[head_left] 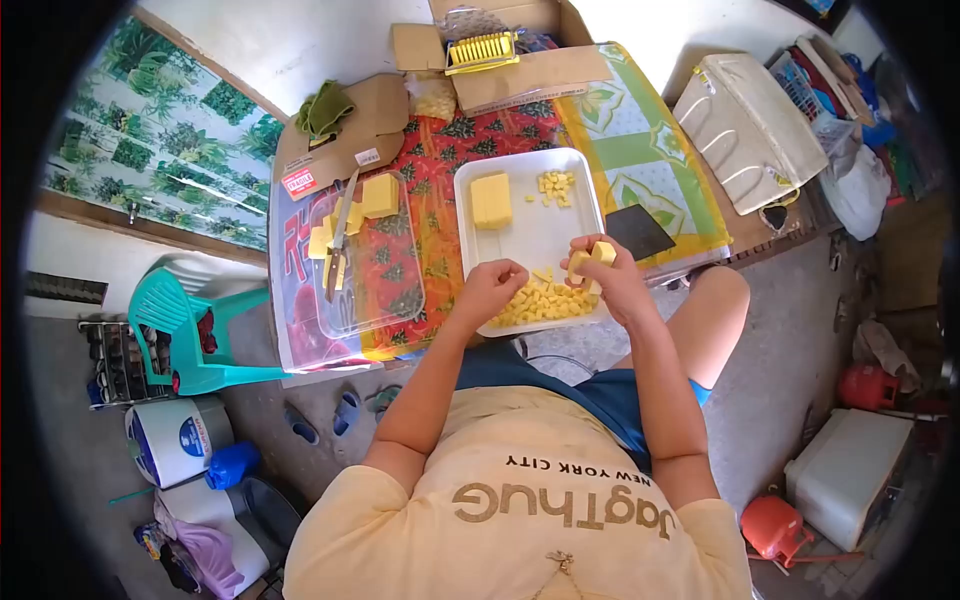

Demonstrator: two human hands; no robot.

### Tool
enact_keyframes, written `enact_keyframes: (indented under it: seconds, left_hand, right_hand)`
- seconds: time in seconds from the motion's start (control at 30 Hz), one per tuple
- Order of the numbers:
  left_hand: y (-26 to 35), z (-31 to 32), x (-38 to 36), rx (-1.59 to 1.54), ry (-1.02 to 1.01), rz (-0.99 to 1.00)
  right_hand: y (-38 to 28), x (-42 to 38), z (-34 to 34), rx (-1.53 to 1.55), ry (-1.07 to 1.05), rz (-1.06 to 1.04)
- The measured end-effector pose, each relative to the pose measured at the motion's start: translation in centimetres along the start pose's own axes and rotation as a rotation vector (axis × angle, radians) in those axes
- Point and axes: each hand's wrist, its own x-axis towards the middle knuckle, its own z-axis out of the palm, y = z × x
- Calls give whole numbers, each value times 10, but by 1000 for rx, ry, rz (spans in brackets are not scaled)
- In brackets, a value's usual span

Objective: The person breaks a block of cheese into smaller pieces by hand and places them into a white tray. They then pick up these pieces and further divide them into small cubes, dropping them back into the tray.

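Observation:
My right hand holds a stick of yellow cheese over the near end of a white tray. My left hand hovers beside it with fingers curled, just above a pile of small yellow cubes; whether it holds a cube I cannot tell. A yellow block and a few more cubes lie at the tray's far end.
Left of the tray a clear board carries a knife and yellow slabs. A yellow wire cutter sits on cardboard at the back. A dark square lies right of the tray. A teal chair stands at left.

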Motion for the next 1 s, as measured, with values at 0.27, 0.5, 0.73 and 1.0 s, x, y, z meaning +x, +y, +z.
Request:
enact_keyframes:
  seconds: [0.27,0.5,0.73,1.0]
  left_hand:
    - [0,5,-1,-127,4,30]
    - [65,1,-20,-415,-114,1]
    - [71,-2,-23,-430,-191,-16]
    - [67,-3,-23,-436,-214,-33]
  right_hand:
    - [-1,-1,3,-57,54,-4]
    - [-6,-7,11,-11,-79,38]
    - [-7,-8,12,27,-105,19]
    - [-10,-11,12,19,-134,-12]
